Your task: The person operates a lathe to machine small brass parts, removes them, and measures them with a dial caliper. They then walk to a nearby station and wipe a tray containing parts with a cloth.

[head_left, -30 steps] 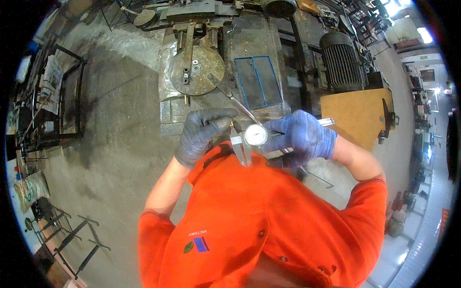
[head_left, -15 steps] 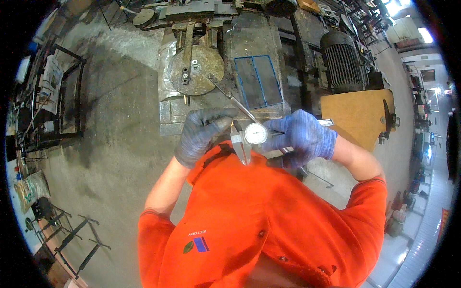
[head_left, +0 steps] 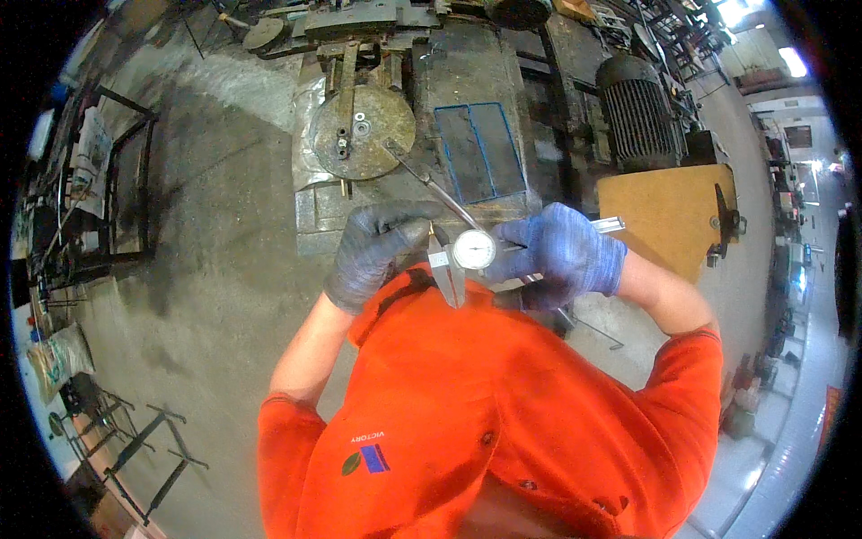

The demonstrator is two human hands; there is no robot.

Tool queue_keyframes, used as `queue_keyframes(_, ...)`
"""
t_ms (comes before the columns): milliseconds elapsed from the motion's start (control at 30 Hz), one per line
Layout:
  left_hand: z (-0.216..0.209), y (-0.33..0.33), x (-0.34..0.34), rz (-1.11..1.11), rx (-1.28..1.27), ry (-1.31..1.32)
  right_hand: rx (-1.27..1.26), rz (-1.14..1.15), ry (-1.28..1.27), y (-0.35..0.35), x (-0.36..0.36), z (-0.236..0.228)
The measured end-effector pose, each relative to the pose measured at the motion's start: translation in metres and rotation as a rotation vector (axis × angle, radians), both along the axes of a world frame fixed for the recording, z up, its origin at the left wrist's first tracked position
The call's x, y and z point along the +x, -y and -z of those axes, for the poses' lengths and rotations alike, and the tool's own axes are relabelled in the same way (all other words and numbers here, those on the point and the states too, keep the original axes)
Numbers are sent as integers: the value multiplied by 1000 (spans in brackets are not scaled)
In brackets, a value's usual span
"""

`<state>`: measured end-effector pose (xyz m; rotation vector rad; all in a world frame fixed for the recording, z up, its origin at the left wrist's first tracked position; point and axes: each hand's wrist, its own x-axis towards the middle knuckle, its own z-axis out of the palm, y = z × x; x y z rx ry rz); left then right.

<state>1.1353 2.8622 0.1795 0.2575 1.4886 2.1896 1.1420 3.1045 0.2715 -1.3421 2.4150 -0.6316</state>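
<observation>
Two gloved hands meet at a dial caliper (head_left: 473, 250), which sits between them in front of an orange jacket (head_left: 422, 395), its round white dial facing up and its longer jaws pointing near. The right hand (head_left: 566, 251) has its fingers curled closed around the caliper's beam, whose silver end sticks out to the right. The left hand (head_left: 373, 254) has its thumb and fingers drawn close together beside the caliper's far left end; a small brass-coloured tip (head_left: 431, 229) shows there (too small to identify), and I cannot tell whether those fingers grip it. Farther off, a round metal plate (head_left: 391, 121) lies on a machine, with a metal rod (head_left: 449, 199) slanting from it toward the dial. Right of the plate is a blue wire frame (head_left: 483, 148); farther right, a ribbed motor (head_left: 639, 121) stands beyond a tan board (head_left: 660, 216).
</observation>
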Motion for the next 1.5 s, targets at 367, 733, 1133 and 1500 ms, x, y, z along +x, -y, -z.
queue_keyframes(367,5,-5,2,-43,88,74,27,-10,-41,-1,1,-1)
queue_keyframes(733,-3,-3,-2,8,58,40,111,-33,-92,-2,3,-3)
queue_keyframes(1133,0,-5,-4,8,111,50,161,-80,-172,-3,-2,-1)
queue_keyframes(1500,4,0,-9,23,66,0,180,-85,-222,1,-2,-4)
